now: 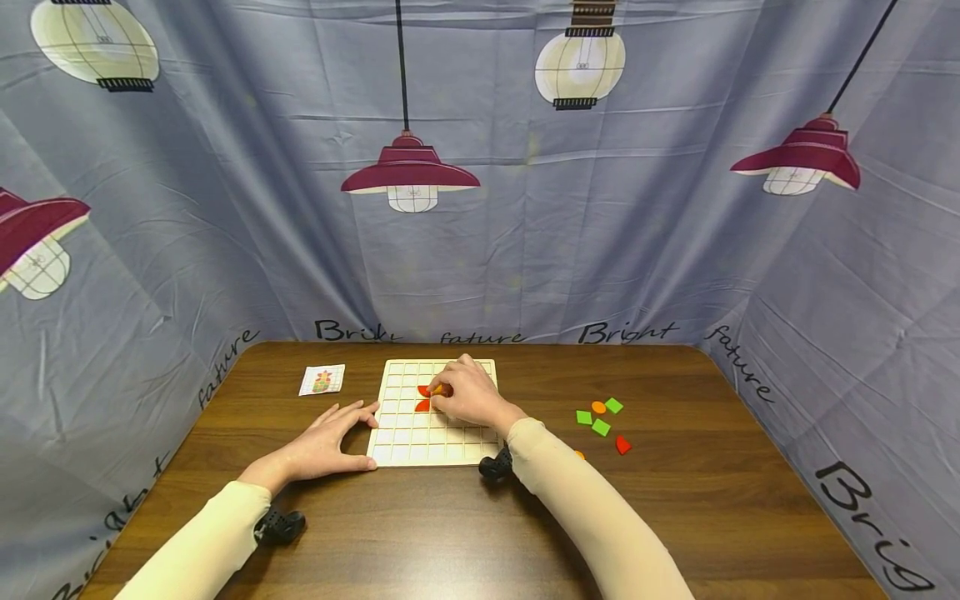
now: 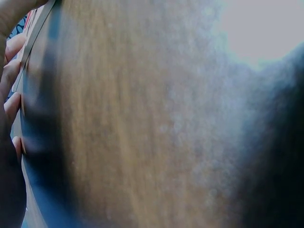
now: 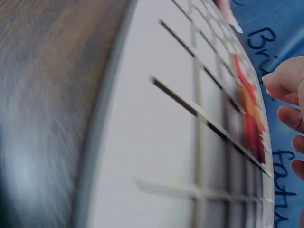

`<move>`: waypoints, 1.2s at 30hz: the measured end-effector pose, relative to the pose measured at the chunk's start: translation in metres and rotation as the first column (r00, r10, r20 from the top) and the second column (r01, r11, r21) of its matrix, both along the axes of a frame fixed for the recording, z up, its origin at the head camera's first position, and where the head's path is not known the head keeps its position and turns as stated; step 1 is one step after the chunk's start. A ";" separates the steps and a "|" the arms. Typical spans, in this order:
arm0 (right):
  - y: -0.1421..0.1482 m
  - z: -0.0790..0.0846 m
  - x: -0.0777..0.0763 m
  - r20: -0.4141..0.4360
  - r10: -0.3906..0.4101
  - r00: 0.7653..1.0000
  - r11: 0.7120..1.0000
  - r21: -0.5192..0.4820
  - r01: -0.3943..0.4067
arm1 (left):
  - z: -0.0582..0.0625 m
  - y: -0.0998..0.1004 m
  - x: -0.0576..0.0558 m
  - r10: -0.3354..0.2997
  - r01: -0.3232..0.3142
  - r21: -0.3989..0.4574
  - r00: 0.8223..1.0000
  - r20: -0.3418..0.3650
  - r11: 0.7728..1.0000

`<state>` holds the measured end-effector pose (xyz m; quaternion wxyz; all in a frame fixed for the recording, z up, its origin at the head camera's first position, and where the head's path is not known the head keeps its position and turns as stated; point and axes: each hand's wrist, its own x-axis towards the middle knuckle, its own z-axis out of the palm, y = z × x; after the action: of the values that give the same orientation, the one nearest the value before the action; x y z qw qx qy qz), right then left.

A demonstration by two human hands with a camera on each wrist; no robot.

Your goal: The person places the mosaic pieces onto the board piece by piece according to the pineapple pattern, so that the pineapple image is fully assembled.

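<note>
A pale square board (image 1: 405, 454) marked with a raised grid lies on the table. Two red petal-shaped pieces (image 1: 423, 406) rest near its middle, with an orange piece (image 1: 441, 389) beside them, partly covered by fingers in the head view. My right hand (image 1: 468, 396) hovers over these pieces with fingers loosely bent. The right wrist view shows its fingertips (image 3: 280, 80) apart from the board, nothing visible between them, while the orange piece (image 3: 249, 102) lies on the grid. Along the board's left edge my left hand (image 1: 326, 442) rests, fingertips touching the side and thumb at the near corner.
Right of the board lie several loose pieces: green diamonds (image 1: 601, 427), an orange disc (image 1: 598, 407) and a red piece (image 1: 623, 445). Another orange piece (image 1: 580, 455) peeks out past the right sleeve. A small printed card (image 1: 322, 380) lies at the back left. Curtains (image 1: 480, 275) surround the table.
</note>
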<state>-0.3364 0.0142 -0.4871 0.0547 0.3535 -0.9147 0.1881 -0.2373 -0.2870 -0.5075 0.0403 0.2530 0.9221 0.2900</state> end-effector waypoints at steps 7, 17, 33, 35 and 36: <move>0.042 0.020 -0.004 0.018 -0.026 1.000 0.998 -0.064 0.027 | -0.002 0.000 0.000 -0.001 0.001 -0.002 1.000 -0.011 1.000; 0.128 0.030 0.001 0.031 -0.090 0.995 0.980 -0.174 0.094 | -0.001 -0.002 0.003 -0.005 0.005 0.002 0.999 -0.034 1.000; 0.225 0.024 0.017 0.086 -0.249 0.965 0.940 -0.220 0.262 | -0.001 0.002 0.004 -0.009 0.008 -0.006 0.999 -0.048 1.000; 0.236 0.023 0.020 0.095 -0.266 0.959 0.934 -0.221 0.281 | -0.001 0.003 0.004 -0.008 0.008 -0.007 0.999 -0.047 1.000; 0.242 0.021 0.021 0.094 -0.275 0.957 0.932 -0.219 0.289 | 0.000 0.003 0.004 -0.009 0.008 -0.007 0.999 -0.047 1.000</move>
<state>-0.3157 0.2562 -0.4659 0.0935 0.2040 -0.9291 0.2939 -0.2335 -0.2838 -0.5076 0.0206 0.2635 0.9227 0.2808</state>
